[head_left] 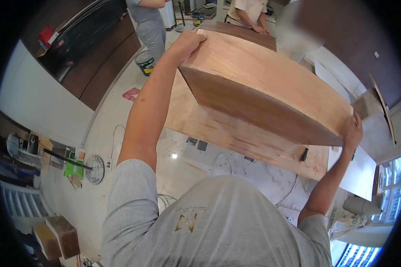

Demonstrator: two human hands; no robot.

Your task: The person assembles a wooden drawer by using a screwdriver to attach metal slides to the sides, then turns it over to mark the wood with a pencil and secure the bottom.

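Observation:
A long plywood box (272, 75) is held up tilted in front of me, its left end higher in view than its right. My left hand (189, 46) is closed over the box's far left corner. At the opposite end, my right hand (353, 132) grips the right edge, fingers partly hidden. Beneath the box lies a broad plywood board (227, 135) like a worktop. A screwdriver with a dark handle (304, 155) rests on that board, near my right hand's side.
Beyond the box, a person in a beige shirt (249, 11) has hands at a dark brown panel (240, 33). Another person in grey (149, 26) stands near a paint bucket (145, 62). A fan (95, 169) stands at left; wooden blocks (62, 236) lie lower left.

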